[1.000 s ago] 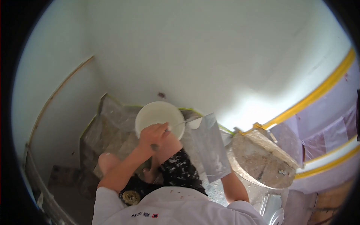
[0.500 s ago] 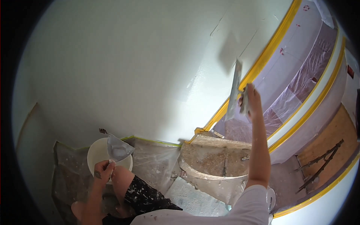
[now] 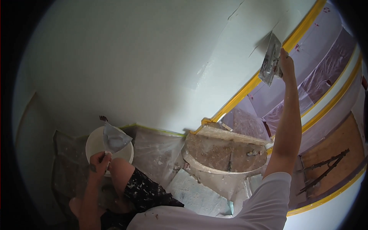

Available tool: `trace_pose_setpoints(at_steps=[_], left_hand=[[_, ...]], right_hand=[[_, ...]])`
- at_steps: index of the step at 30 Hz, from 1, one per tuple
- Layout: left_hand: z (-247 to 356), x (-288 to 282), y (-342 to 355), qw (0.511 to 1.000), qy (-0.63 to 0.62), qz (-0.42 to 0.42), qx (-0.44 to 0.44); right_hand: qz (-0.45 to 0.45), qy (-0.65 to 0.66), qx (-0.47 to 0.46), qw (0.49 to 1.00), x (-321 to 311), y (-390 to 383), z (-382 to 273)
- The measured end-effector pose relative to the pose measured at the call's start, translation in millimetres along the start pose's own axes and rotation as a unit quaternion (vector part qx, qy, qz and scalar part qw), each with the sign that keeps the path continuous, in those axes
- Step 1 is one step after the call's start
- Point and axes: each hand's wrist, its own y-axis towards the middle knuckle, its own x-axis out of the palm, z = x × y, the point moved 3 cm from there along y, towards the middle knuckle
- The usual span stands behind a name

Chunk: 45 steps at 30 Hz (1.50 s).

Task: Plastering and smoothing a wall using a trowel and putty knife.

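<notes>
Flat metal trowel (image 3: 270,58) is up at the far right side, in front of the pale wall (image 3: 145,69) and close to the yellow tape (image 3: 237,98) which goes slanting along the wall's edge. The person's right hand (image 3: 286,64) has its fingers closed around the handle, and this arm is stretched far out and up. The blade is tilted; I cannot tell from where I stand if it touches the wall. Some thin, dark lines are seen on the wall near it.

Low at the left, the left hand (image 3: 100,163) is closed narrowly on the handle of a wide spatula (image 3: 116,138). The spatula's blade, with grey-white material on it, is over the mouth of a white bucket (image 3: 91,148). One bare knee is just beside this bucket.

Cloudy plastic sheeting (image 3: 157,151) covers the floor there. To the right of it are a stained, rounded ledge (image 3: 209,153) and a pale board (image 3: 197,193). Dark shorts (image 3: 149,191) of the person carry white spots.
</notes>
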Motion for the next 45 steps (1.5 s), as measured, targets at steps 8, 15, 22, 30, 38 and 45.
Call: trace_pose_setpoints(at_steps=[8, 15, 22, 30, 38, 45], left_hand=[[-9, 4, 6, 0.999, -0.009, -0.009, -0.04], [-11, 1, 6, 0.997, -0.04, -0.005, -0.067], [-9, -5, 1, 0.997, -0.05, 0.001, -0.057], [-3, -7, -5, 0.986, -0.155, -0.048, -0.049], [2, 16, -20, 0.963, -0.19, -0.187, -0.049], [-2, 44, -30, 0.948, -0.153, -0.272, 0.054]], right_hand=[[0.06, -0.156, 0.035, 0.985, 58, -53, 88], [0.111, -0.176, -0.041, 0.977, 132, -156, 156], [0.085, -0.129, 0.014, 0.988, 185, -227, 216], [0.004, -0.072, 0.095, 0.993, 216, -305, 281], [-0.246, 0.482, 0.269, 0.796, 189, -382, 157], [-0.623, 0.49, 0.162, 0.588, 230, -459, 76]])
